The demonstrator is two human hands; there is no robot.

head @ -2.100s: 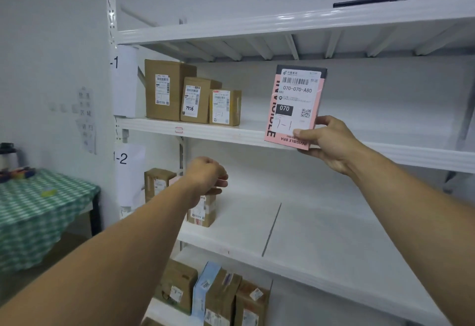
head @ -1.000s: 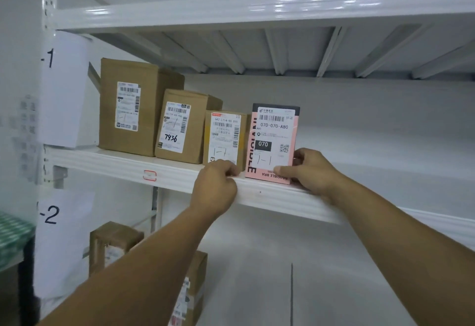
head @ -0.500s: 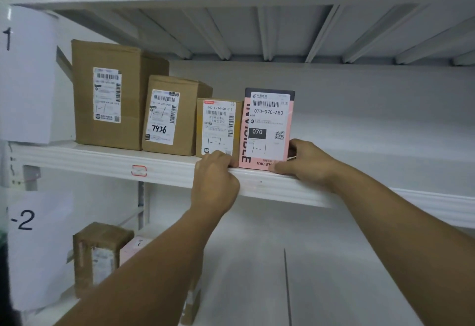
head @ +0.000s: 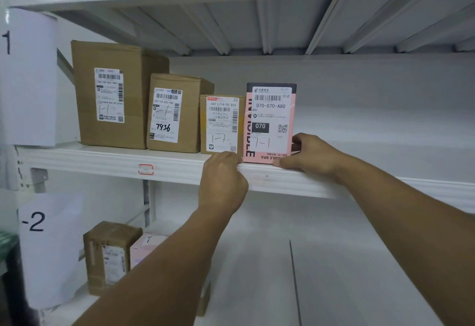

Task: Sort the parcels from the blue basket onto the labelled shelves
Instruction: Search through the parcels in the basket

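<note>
A pink parcel (head: 270,117) with a white shipping label marked 1-1 stands upright on the upper shelf (head: 102,162), right beside a small brown box (head: 222,122). My right hand (head: 311,154) holds its lower right corner, thumb along the front bottom edge and fingers round the side. My left hand (head: 222,179) is curled at the shelf lip, fingertips at the parcel's lower left corner. The blue basket is out of view.
A large brown box (head: 113,94) and a medium brown box (head: 174,115) stand left of the small one. Paper signs "1" (head: 28,76) and "-2" (head: 46,235) hang on the left upright. The lower shelf holds a taped box (head: 110,253) and a flat pink parcel (head: 146,248).
My right hand brought the pink parcel down from the air and stood it on the upper shelf beside the small box. My left hand rose from the lower shelf to the parcel's base.
</note>
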